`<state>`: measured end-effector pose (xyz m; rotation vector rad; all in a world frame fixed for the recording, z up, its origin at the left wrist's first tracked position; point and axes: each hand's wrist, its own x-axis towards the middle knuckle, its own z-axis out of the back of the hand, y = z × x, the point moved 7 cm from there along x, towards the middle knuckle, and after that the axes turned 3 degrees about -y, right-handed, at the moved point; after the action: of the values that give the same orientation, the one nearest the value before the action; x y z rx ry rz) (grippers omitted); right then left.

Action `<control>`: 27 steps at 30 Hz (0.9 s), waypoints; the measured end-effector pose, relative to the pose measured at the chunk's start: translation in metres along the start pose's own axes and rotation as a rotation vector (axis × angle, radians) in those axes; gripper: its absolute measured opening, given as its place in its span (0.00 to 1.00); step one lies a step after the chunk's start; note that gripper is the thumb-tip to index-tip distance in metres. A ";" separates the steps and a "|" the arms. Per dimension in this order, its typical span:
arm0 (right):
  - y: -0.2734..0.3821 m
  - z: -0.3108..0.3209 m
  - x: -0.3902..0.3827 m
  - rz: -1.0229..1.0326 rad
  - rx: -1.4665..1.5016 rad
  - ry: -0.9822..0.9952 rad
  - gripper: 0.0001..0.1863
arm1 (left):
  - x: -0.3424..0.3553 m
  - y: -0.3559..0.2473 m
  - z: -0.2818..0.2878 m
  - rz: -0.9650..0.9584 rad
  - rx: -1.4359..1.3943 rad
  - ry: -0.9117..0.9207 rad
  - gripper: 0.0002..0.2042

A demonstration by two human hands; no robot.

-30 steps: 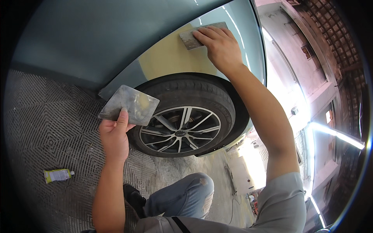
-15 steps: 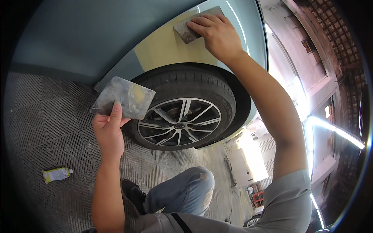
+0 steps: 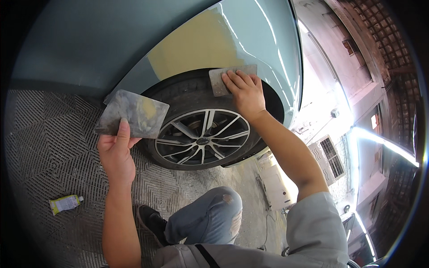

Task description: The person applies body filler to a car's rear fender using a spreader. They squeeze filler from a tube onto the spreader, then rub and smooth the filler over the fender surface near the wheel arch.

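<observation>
My left hand (image 3: pixel 117 154) grips a grey, smeared mixing plate (image 3: pixel 129 114) by its lower edge, thumb on top, beside the car wheel (image 3: pixel 203 141). A dab of yellowish body filler (image 3: pixel 146 109) lies on the plate's right part. In my right hand (image 3: pixel 246 96) is a flat grey filler spreader (image 3: pixel 219 83), fingers spread over its face. It is at the wheel arch's upper edge, in front of the tyre; whether it touches the fender cannot be told. A broad yellow filler patch (image 3: pixel 192 47) covers part of the blue-grey fender (image 3: pixel 257 38) above the arch.
A yellow-and-white tube (image 3: pixel 65 203) lies on the ribbed grey floor (image 3: pixel 49 147) at the left. My bent knee (image 3: pixel 219 210) and dark shoe (image 3: pixel 152 222) are below the wheel. The car door (image 3: pixel 98 44) extends to the upper left. Bright light tubes (image 3: pixel 386 146) show at the right.
My right hand has brought the spreader down from the top of the yellow patch to the wheel arch edge, uncovering the patch. My left hand and plate have shifted slightly left.
</observation>
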<state>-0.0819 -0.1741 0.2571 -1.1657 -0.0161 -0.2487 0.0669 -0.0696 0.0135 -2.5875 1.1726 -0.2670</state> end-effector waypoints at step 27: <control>0.010 0.037 0.136 0.293 -0.135 -0.208 0.20 | 0.003 -0.008 -0.008 -0.023 -0.059 0.040 0.11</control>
<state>0.0565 -0.1620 0.2814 -1.3076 -0.0112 0.1331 0.0723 -0.0679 0.0235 -2.6599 1.1814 -0.2946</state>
